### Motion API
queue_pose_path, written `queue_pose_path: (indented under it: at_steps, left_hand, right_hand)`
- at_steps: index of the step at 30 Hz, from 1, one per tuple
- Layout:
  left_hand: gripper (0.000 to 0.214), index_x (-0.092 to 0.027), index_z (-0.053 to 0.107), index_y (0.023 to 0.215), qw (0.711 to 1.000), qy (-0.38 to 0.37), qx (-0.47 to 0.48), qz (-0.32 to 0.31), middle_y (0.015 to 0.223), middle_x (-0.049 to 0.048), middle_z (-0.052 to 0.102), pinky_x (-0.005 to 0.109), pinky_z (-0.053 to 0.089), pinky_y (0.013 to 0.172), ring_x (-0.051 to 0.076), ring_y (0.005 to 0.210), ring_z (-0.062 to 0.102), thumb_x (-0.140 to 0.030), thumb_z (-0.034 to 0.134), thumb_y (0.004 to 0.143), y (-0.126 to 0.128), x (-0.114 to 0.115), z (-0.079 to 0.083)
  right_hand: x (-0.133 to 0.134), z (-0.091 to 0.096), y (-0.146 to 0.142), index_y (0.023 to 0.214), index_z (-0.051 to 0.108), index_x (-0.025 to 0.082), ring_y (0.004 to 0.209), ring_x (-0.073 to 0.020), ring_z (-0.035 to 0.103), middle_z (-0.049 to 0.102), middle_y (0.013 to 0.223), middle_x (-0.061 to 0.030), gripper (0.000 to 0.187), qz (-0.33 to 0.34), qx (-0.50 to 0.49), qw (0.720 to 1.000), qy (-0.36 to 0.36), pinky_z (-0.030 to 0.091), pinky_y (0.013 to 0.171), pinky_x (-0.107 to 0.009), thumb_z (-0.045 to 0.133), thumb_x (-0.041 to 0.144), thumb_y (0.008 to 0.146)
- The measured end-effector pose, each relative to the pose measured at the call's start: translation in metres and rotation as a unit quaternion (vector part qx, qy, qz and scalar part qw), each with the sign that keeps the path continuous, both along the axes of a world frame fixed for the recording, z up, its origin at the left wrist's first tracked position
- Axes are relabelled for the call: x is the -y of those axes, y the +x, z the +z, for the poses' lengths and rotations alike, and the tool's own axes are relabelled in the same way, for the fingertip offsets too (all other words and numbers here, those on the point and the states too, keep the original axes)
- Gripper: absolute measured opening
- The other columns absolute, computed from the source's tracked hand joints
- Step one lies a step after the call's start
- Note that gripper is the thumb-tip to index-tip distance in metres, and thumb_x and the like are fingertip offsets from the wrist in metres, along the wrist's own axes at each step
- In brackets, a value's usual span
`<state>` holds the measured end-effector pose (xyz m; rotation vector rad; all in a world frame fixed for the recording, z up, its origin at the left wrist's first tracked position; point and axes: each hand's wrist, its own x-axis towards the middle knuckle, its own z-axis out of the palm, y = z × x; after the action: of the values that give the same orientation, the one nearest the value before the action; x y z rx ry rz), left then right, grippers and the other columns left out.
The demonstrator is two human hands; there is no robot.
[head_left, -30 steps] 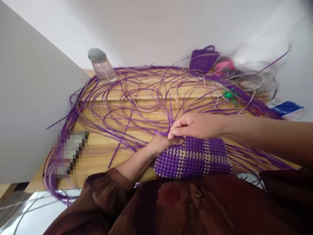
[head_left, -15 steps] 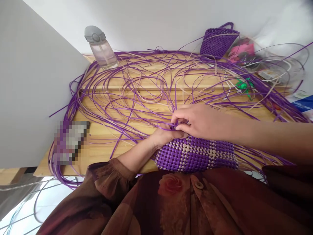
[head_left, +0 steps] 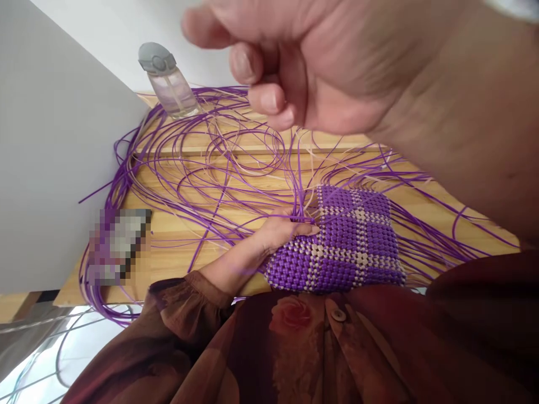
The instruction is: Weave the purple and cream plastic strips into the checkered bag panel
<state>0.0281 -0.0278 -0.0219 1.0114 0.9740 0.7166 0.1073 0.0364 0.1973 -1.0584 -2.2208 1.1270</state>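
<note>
A purple and beige woven piece (head_left: 357, 247) with a checked pattern lies at the table's front edge, close to my body. My left hand (head_left: 280, 233) is closed on its left edge, thumb on top, where several purple strands bunch up. My right hand (head_left: 286, 62) is raised high and close to the camera, well above the weaving. Its fingers are curled in, and whatever they may hold cannot be made out. Loose purple and beige strands (head_left: 185, 168) fan out from the weaving's far, left and right sides.
At the back left stands a clear bottle (head_left: 172, 92) with a grey lid, among the strands. A blurred-out flat object (head_left: 120, 247) lies at the left edge of the wooden table (head_left: 177, 224). My right forearm covers the back right.
My right hand has risen from the weaving's edge up toward the camera, uncovering more of the checked surface. My left hand has kept its grip in nearly the same place.
</note>
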Motion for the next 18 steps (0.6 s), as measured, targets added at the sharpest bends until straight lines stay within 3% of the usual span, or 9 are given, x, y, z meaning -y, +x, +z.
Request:
queue_pose_path:
  at_steps: [2, 3, 6, 8, 10, 15, 18]
  left_hand:
    - [0.031, -0.012, 0.075, 0.084, 0.999, -0.022, 0.025, -0.004, 0.083, 0.0061, 0.074, 0.032, 0.052, 0.074, 0.017, 0.071, 0.065, -0.032, 0.087, 0.063, 0.001, 0.0, -0.003]
    - [0.032, -0.012, 0.075, 0.085, 0.999, -0.023, 0.047, 0.0, 0.085, 0.0064, 0.074, 0.032, 0.052, 0.075, 0.017, 0.073, 0.066, -0.03, 0.087, 0.061, 0.002, 0.0, -0.003]
    - [0.035, -0.012, 0.076, 0.087, 0.998, 0.001, 0.055, 0.028, 0.085, 0.0055, 0.075, 0.03, 0.052, 0.074, 0.016, 0.074, 0.066, -0.026, 0.089, 0.058, 0.003, -0.002, -0.005]
    - [0.034, -0.012, 0.076, 0.083, 0.999, 0.01, 0.04, 0.028, 0.081, 0.0043, 0.074, 0.029, 0.05, 0.071, 0.016, 0.071, 0.064, -0.027, 0.089, 0.056, 0.004, -0.002, -0.005]
    - [0.032, -0.012, 0.075, 0.079, 0.998, 0.014, 0.058, 0.024, 0.077, 0.003, 0.073, 0.028, 0.049, 0.071, 0.016, 0.07, 0.064, -0.027, 0.089, 0.055, 0.005, -0.002, -0.005]
    - [0.032, -0.013, 0.074, 0.074, 0.995, 0.034, 0.082, 0.048, 0.078, 0.0025, 0.074, 0.029, 0.05, 0.075, 0.018, 0.076, 0.066, -0.026, 0.091, 0.05, 0.007, -0.001, -0.003]
    - [0.031, -0.013, 0.072, 0.071, 0.997, 0.02, 0.063, 0.049, 0.072, 0.0013, 0.07, 0.028, 0.049, 0.073, 0.015, 0.07, 0.063, -0.026, 0.091, 0.051, 0.007, -0.002, -0.002]
  right_hand:
    - [-0.006, -0.006, 0.008, 0.109, 0.072, 0.015, 0.057, -0.0013, 0.051, 0.054, 0.065, 0.0078, 0.053, 0.064, 0.015, 0.998, 0.021, 0.036, 0.063, -0.018, 0.042, 0.058, 0.099]
    - [-0.006, -0.016, 0.015, 0.101, 0.075, 0.013, 0.057, -0.0029, 0.053, 0.058, 0.065, 0.006, 0.05, 0.079, 0.084, 0.992, 0.046, 0.037, 0.063, -0.019, 0.048, 0.055, 0.096]
    - [0.004, -0.056, 0.041, 0.084, 0.078, 0.018, 0.056, -0.0083, 0.057, 0.066, 0.064, 0.0032, 0.023, 0.156, 0.304, 0.938, 0.048, 0.037, 0.057, -0.022, 0.072, 0.04, 0.082]
    - [0.015, -0.078, 0.055, 0.084, 0.077, 0.02, 0.061, -0.0108, 0.059, 0.07, 0.07, 0.0017, 0.009, 0.176, 0.372, 0.911, 0.031, 0.037, 0.058, -0.024, 0.071, 0.026, 0.082]
    - [0.024, -0.091, 0.06, 0.086, 0.076, 0.019, 0.067, -0.0132, 0.06, 0.072, 0.076, -0.0011, 0.011, 0.183, 0.411, 0.892, 0.056, 0.037, 0.061, -0.026, 0.066, 0.02, 0.083]
    - [0.028, -0.089, 0.049, 0.081, 0.073, 0.016, 0.066, -0.0157, 0.058, 0.071, 0.076, -0.0057, 0.018, 0.225, 0.442, 0.862, 0.107, 0.031, 0.06, -0.029, 0.056, 0.019, 0.084]
    - [0.02, -0.08, 0.043, 0.087, 0.074, 0.015, 0.065, -0.0137, 0.058, 0.072, 0.079, -0.0041, 0.016, 0.197, 0.431, 0.877, 0.08, 0.032, 0.06, -0.028, 0.058, 0.017, 0.082]
